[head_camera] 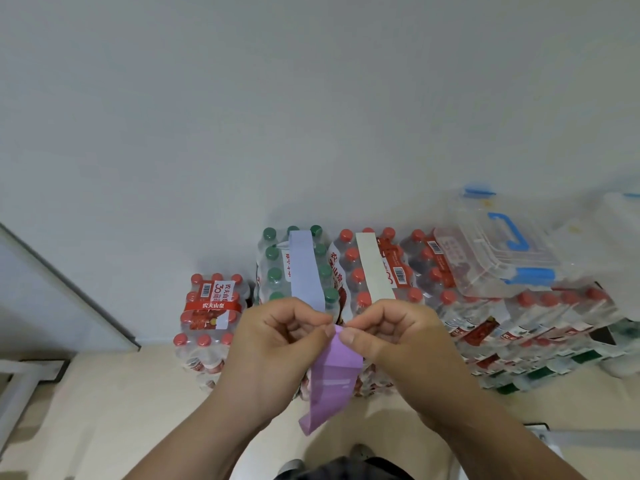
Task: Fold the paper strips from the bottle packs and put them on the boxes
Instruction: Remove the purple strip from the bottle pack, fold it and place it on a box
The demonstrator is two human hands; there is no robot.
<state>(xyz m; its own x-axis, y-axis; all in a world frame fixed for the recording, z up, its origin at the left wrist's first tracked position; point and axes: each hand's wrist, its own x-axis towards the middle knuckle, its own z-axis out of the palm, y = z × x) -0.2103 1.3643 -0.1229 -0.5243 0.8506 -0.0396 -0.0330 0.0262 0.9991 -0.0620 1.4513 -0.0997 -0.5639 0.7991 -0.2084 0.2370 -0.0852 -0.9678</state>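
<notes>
I see the purple strip (334,372) hanging lengthwise downward, its top end pinched by the curled fingers of my left hand (277,336) and right hand (393,332).

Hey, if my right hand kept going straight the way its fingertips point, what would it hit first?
Likely the left hand: the right hand points straight at it, and both pinch the top of the purple strip between them.

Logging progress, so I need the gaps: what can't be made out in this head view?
Head view only:
purple strip, top end: covered by left hand and right hand pinching it; fold unclear.
blue strip, near end: behind the left hand.
clear box, contents: blurred at the frame's right.
</notes>
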